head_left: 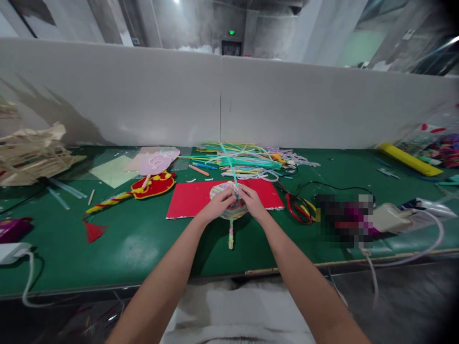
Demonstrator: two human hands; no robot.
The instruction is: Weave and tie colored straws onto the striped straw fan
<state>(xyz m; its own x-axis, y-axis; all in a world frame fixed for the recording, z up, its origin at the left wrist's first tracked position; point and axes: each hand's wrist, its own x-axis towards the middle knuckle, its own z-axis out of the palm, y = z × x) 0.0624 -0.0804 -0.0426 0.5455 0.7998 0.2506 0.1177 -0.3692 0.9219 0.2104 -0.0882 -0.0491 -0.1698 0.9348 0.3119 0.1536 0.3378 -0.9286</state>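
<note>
Striped fan is lying in front of me, at the middle of the green surface, with its round part over the red board and its handle pointing to my side. From my distant place, I have both arms stretched forward, and they come nearer to each other until the two hands almost touch above the fan. The left hand comes in from the left, palm side down, its fingers bent and closed upon the fan. The right hand comes from the other side, and its fingers are pinched, with almost no gap, at the lower end of a green stem. This stem rises away from me, leaning a little to the left, in front of a pile of coloured stems. How firm each grip is, I cannot tell.

About writing, I can read very little. On the far wall a green sign is lit, but its marks are too small for me. The shiny packet at right has dark and white parts, and I cannot make out any brand there. Beside it, one area is covered by blurred squares.
</note>
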